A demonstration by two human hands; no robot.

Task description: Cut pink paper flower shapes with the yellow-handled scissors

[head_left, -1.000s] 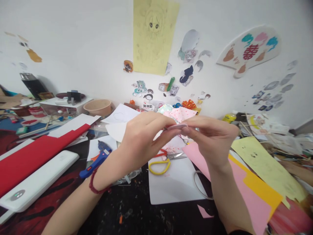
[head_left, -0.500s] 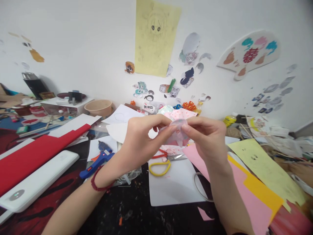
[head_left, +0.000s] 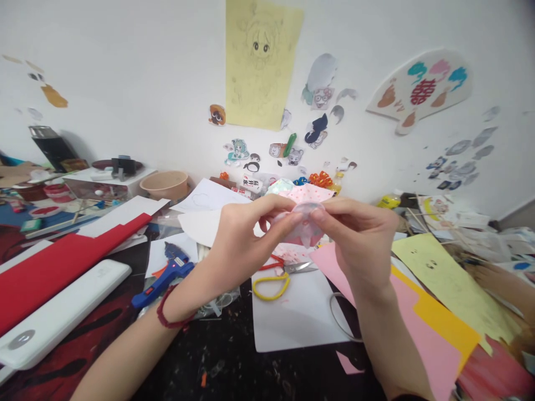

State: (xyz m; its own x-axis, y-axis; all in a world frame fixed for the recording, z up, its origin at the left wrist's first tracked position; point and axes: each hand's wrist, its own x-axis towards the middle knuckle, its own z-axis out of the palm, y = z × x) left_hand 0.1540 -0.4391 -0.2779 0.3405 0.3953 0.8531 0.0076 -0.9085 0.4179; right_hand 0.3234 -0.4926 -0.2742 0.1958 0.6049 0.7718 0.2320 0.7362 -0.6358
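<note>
Between both hands, above the table, is a small translucent pinkish piece point(head_left: 307, 227) with a rounded upper edge; its exact kind is unclear. My left hand point(head_left: 254, 228) pinches its left side between thumb and fingers. On the opposite side, my right hand point(head_left: 355, 228) pinches the edge, thumb tip towards me. Below them lie scissors point(head_left: 271, 285) with red and yellow handles, blades pointing right, on a white sheet point(head_left: 298, 326). Dotted pink material point(head_left: 309, 193) shows behind the held piece, partly covered by the fingers.
A blue glue gun point(head_left: 165, 281) lies left of my left forearm. Further left are a white elongated device point(head_left: 67, 312) and red sheet material point(head_left: 62, 256). Pink paper point(head_left: 412, 326) and yellow paper point(head_left: 445, 317) lie on the right. A beige bowl point(head_left: 164, 184) stands near the wall.
The view has shifted slightly, so the surroundings appear a little further left. Both hands keep their pinch on the translucent piece, and my right hand has turned slightly outward.
</note>
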